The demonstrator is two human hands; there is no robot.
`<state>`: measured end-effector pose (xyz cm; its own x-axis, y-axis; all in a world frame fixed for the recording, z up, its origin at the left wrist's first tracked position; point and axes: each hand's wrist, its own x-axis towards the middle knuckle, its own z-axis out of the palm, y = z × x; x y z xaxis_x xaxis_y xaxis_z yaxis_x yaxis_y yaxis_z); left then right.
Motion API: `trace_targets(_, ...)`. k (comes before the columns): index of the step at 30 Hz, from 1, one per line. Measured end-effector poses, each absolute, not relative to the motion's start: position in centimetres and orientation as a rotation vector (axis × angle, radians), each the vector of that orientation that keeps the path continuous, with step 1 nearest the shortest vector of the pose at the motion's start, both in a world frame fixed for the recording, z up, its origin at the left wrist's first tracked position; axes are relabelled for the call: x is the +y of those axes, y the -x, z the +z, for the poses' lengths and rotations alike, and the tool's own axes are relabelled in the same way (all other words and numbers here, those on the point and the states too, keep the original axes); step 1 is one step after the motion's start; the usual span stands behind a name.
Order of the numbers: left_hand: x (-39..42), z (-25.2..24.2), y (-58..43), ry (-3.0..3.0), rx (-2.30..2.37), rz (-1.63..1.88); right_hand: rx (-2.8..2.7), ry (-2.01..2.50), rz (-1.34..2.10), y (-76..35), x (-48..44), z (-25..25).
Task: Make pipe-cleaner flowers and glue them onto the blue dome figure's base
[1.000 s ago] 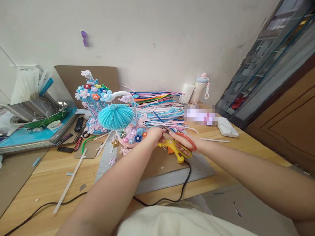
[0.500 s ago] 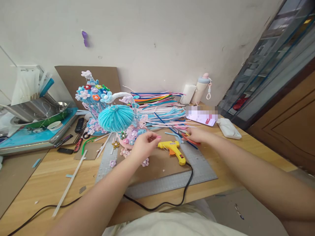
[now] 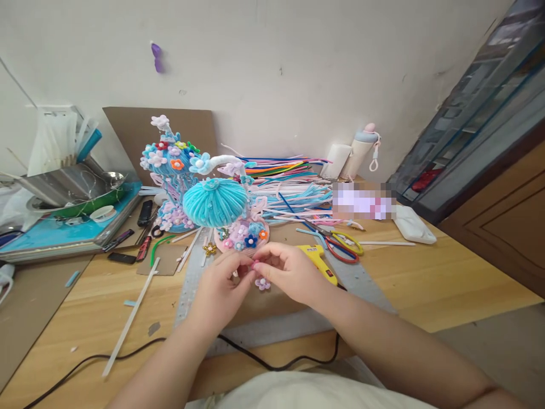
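My left hand (image 3: 225, 284) and my right hand (image 3: 293, 272) meet over the cardboard. Both are closed, pinching a small pink fuzzy piece (image 3: 255, 264), which the fingers mostly cover. Just below it lies a lilac fuzzy flower (image 3: 263, 283). Behind my hands stands a lamp-like ornament with a turquoise fuzzy shade (image 3: 216, 201) on a white curved stem, its base covered in small flowers (image 3: 251, 241). A yellow glue gun (image 3: 322, 264) lies partly hidden by my right hand. Scissors (image 3: 344, 250) with red and yellow handles rest to its right.
A second flower-covered ornament (image 3: 170, 162) stands at the back left. Bundles of pipe cleaners (image 3: 293, 196) spread along the wall. A glue stick (image 3: 131, 318) lies at left, and a black cord (image 3: 293, 360) crosses the front. Metal bowls (image 3: 76, 187), a bottle (image 3: 361, 150) and a phone (image 3: 361, 201) are around.
My right hand has let go of the scissors, now lying on the table, and come left to meet my left hand at the pink piece. The view has shifted slightly.
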<state>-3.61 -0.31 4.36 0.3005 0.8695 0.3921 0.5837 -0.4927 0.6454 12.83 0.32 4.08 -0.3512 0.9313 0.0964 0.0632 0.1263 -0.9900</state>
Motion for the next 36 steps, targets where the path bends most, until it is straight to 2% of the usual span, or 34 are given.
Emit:
trace_targets(6,-0.1,3.2,4.3,-2.098,1.287,1.008,-1.158,0.863,1.783,-12.6,1.0,2.4)
trace_targets(10,-0.4,2.9,3.9,-1.793,1.164,1.007,-0.906,0.790,1.989,-13.0,0.9,2.1)
trace_targets(17,-0.4,2.8,2.9,-1.281,0.902,1.067,-0.943,0.725,1.892,-12.6,0.5,1.5)
trace_targets(36,-0.8,2.6,3.3,-1.322,0.821,1.055,-1.041,0.613,1.816,-12.3,0.3,1.3)
